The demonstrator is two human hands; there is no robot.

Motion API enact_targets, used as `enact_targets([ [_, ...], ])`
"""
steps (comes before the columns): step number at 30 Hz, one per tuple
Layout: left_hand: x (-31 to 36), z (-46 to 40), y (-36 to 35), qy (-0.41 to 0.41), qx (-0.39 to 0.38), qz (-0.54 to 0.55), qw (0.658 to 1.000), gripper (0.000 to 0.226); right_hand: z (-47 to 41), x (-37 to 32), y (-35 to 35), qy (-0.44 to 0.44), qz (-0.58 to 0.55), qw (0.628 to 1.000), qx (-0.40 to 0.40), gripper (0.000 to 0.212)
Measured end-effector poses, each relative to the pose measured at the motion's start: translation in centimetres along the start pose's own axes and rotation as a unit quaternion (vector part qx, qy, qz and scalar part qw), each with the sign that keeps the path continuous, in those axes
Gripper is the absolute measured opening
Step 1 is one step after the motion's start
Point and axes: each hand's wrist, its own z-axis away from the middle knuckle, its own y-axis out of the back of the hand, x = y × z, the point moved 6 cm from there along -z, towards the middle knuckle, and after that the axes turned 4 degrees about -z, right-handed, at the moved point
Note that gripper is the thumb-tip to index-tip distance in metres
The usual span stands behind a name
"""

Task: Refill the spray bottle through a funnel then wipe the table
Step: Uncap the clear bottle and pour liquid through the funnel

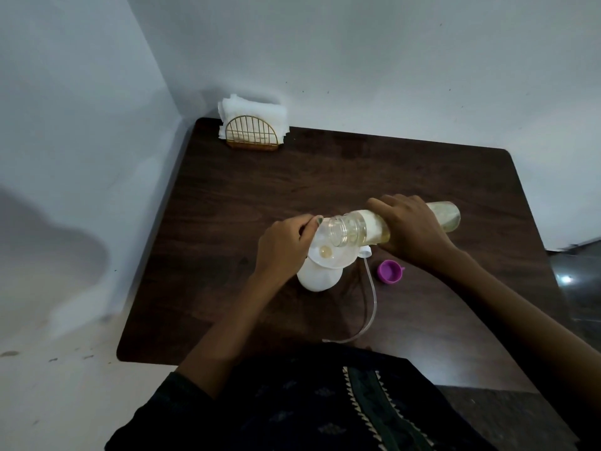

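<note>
Main risk: I'm tipping the clear plastic refill bottle with the white label (374, 226) nearly flat, mouth over the clear wide funnel (328, 255). Tilt further and the yellowish liquid is probably surging out faster than the funnel drains, overflowing onto the dark wood-grain surface (260, 190). Second risk: the funnel is sitting loose in the neck of the white squat spray bottle (317, 278); a knock from the refill bottle's mouth could be tipping both.

My left hand (283, 245) is pinching the funnel's far rim, fingers curled, steadying it. My right hand (413, 229) is wrapping round the refill bottle's middle, gripping it firmly.

The spray bottle is standing mid-surface under the funnel. Its white sprayer head with clear dip tube (370, 288) is lying just beside it, the purple plastic cap (389, 271) near that. White paper napkins in a gold wire holder (252, 131) are waiting at the far corner for wiping.
</note>
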Motion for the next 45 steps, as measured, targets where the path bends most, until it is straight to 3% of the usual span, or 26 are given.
enact_targets([
  [45, 0.13, -0.07, -0.15, 0.000, 0.006, -0.001, 1.000, 0.034, -0.19, 0.25, -0.05, 0.014, 0.016, 1.000, 0.020, 0.047],
])
